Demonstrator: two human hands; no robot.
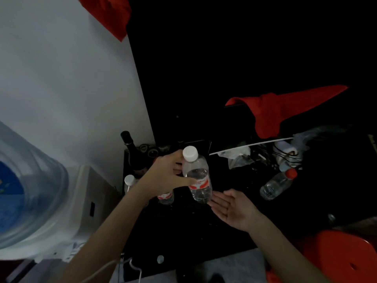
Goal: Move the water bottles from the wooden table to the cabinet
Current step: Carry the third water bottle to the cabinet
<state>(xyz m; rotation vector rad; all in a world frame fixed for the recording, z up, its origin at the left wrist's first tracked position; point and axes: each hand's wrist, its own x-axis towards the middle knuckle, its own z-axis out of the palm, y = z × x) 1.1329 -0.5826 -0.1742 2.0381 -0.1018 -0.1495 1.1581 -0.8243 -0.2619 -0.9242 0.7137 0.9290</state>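
My left hand (165, 176) grips a clear water bottle (196, 176) with a white cap and a red-and-white label, holding it tilted just above the black cabinet top (183, 227). My right hand (234, 209) is open, palm up, right beside the bottle's base with its fingertips near it. Two more white-capped bottles stand behind my left wrist: one at the left (129, 181), and one (166, 198) mostly hidden, with only its lower part showing. A red-capped bottle (277, 183) lies on its side to the right.
A dark wine bottle (130, 148) stands at the cabinet's back left by the white wall. A large blue water jug (26, 184) sits on a dispenser at left. Red cloth (285, 109), plastic bags and clutter fill the back right. A red stool (342, 258) is at lower right.
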